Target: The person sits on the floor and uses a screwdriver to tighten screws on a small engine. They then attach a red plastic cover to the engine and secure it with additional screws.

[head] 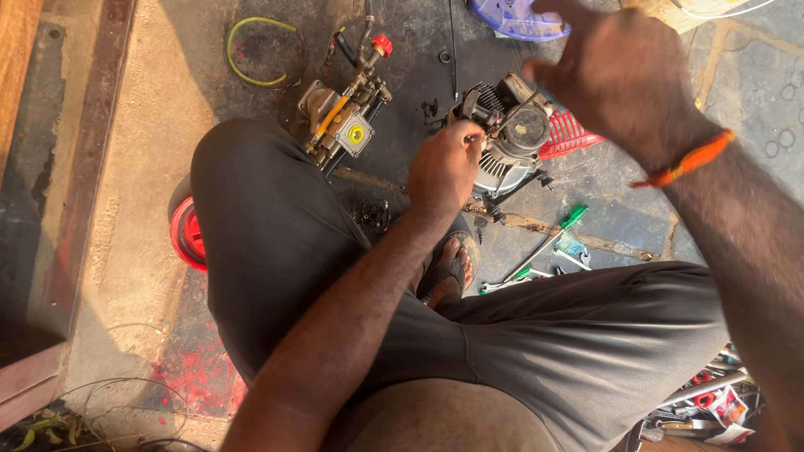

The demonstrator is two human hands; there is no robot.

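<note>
A small grey and black engine (510, 131) with cooling fins sits on the stained floor between my knees. My left hand (443, 169) grips its left side, fingers closed on the casing near the fins. Raised above it and closer to the camera, my right hand (616, 72) is blurred and holds nothing, fingers loosely spread; an orange thread band circles its wrist. A red ribbed cover (567, 134) lies just right of the engine.
A brass pump assembly (343, 122) with a red cap lies left of the engine. Green-handled screwdrivers (557, 234) and a spanner lie by my sandalled foot (447, 270). A red wheel (186, 233) is under my left knee, a yellow-green hose loop (260, 49) beyond, a cluttered box (709, 407) lower right.
</note>
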